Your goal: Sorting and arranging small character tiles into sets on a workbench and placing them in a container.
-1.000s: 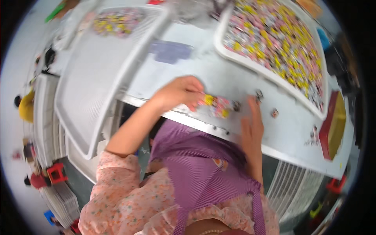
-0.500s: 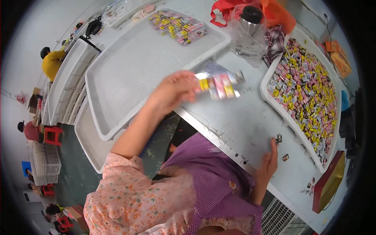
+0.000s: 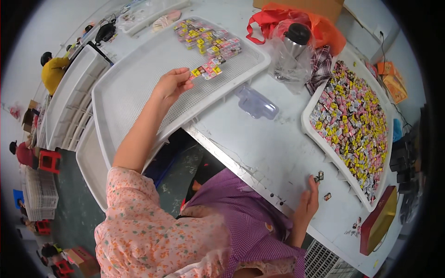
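My left hand (image 3: 172,85) pinches the near left end of a flat clear pack (image 3: 207,72) filled with small pink, yellow, white and dark wrapped pieces. It holds the pack over the white mesh tray (image 3: 134,92), beside several similar packs (image 3: 201,37) lying at the tray's far end. Whether the held pack touches the mesh, I cannot tell. My right hand (image 3: 307,204) lies at the table's near edge, fingers stretched out and holding nothing. Its fingertips are close to a small dark wrapped piece (image 3: 320,176). An empty clear plastic mould (image 3: 256,103) sits on the table between the trays.
At the right, a white tray (image 3: 303,116) is heaped with loose wrapped pieces. A dark red and gold box (image 3: 378,220) stands near it. Behind are a steel flask (image 3: 296,39) in a plastic bag and red and orange bags (image 3: 320,30). Other people work at the far left.
My left hand has carried the pack leftward and away, from above the table to over the mesh tray. The clear mould behind it now shows fully. My right hand stays by the table edge.
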`<act>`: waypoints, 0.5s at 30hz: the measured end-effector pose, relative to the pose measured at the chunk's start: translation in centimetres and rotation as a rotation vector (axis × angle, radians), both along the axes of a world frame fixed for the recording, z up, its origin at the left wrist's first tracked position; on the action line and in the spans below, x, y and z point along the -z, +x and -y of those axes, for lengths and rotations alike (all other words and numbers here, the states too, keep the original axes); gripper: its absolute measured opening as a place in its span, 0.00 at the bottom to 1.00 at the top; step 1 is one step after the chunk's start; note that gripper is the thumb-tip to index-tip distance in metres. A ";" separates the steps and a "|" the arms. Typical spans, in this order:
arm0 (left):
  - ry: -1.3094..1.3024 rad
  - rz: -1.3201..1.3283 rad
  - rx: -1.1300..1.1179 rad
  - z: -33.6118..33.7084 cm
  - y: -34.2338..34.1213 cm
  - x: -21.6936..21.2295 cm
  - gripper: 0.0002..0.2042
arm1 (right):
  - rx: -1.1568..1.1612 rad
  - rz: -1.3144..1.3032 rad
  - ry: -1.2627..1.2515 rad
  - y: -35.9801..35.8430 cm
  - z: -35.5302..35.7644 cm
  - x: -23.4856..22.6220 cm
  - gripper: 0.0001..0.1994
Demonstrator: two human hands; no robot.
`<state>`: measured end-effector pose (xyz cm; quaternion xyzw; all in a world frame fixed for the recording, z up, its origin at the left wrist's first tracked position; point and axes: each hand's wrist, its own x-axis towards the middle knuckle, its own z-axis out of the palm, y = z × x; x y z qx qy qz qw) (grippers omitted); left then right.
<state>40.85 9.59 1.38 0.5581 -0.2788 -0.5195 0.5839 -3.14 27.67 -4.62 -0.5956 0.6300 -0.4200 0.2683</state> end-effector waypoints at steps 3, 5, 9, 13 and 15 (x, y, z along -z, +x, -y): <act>0.038 0.010 0.057 -0.6 0.7 0.6 0.10 | -0.024 0.000 -0.009 0.0 0.2 -0.2 0.17; 0.052 -0.007 0.094 0.1 -0.2 0.6 0.09 | -0.019 -0.021 0.002 0.2 0.3 -0.3 0.16; 0.061 -0.034 0.104 2.2 -1.7 1.0 0.09 | -0.007 -0.005 0.022 0.2 0.3 -0.1 0.16; 0.042 -0.067 0.095 3.6 -2.5 1.1 0.09 | 0.003 -0.019 0.023 0.2 0.2 0.1 0.16; 0.016 -0.065 0.095 3.7 -2.4 0.9 0.09 | -0.008 0.003 0.028 0.1 0.1 0.3 0.18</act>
